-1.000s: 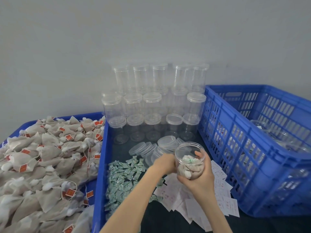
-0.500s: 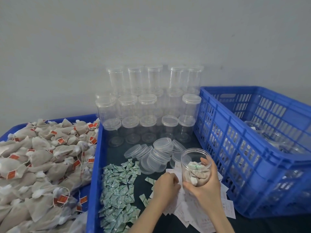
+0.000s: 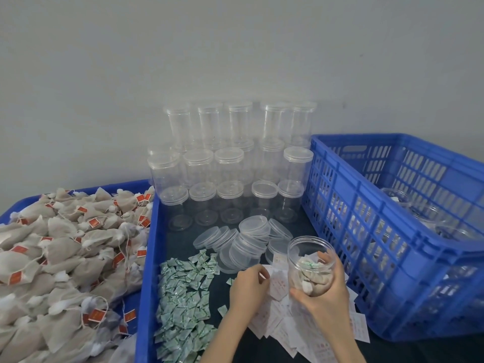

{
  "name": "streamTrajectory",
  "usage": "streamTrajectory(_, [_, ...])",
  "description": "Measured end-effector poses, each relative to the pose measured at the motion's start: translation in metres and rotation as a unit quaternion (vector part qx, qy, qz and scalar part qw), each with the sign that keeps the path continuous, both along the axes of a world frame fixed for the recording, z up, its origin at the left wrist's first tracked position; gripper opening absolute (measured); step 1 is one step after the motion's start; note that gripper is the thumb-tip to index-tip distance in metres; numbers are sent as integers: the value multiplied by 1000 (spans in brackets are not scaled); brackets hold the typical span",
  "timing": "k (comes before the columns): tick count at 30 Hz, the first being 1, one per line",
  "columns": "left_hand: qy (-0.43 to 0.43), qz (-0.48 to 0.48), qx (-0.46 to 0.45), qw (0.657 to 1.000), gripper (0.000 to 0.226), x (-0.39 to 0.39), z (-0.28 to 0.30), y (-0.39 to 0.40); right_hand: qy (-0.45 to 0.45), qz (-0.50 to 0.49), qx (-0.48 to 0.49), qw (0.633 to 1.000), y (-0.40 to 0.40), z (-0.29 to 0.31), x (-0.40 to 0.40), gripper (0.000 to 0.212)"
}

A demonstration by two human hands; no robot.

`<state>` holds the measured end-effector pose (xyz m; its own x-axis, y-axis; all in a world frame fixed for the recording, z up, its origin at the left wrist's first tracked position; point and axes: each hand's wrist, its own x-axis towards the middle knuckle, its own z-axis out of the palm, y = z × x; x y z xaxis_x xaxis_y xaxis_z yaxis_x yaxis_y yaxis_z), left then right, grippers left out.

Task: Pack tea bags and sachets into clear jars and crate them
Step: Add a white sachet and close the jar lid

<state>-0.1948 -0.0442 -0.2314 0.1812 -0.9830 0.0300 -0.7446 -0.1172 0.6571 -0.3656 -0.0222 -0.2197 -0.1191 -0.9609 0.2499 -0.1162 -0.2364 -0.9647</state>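
Jar (image 3: 309,260) of tea bags in right hand's (image 3: 324,297) grip, left hand (image 3: 248,289) just beside, fingers curled on paper slips (image 3: 277,281).

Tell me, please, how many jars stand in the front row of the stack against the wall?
5, side by side: leftmost jar, second jar, middle jar, fourth jar, rightmost jar beside the blue crate. Rows behind them are partly hidden.

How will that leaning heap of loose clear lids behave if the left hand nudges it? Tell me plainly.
The loose lids look thin and light, so they would probably slide easily. Several lean on edge against each other, so a nudge likely topples them flat. Being round, one may roll toward the green sachets.
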Motion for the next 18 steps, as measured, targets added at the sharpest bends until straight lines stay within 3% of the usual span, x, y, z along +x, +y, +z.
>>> streamTrajectory(8, [-43,1,-9,999,13,-6,-3,5,-11,3,-6,1000,6,-1,0,110])
streamTrajectory(18, [50,25,-1,998,7,-8,0,3,-9,-10,2,1000,12,-5,-5,111])
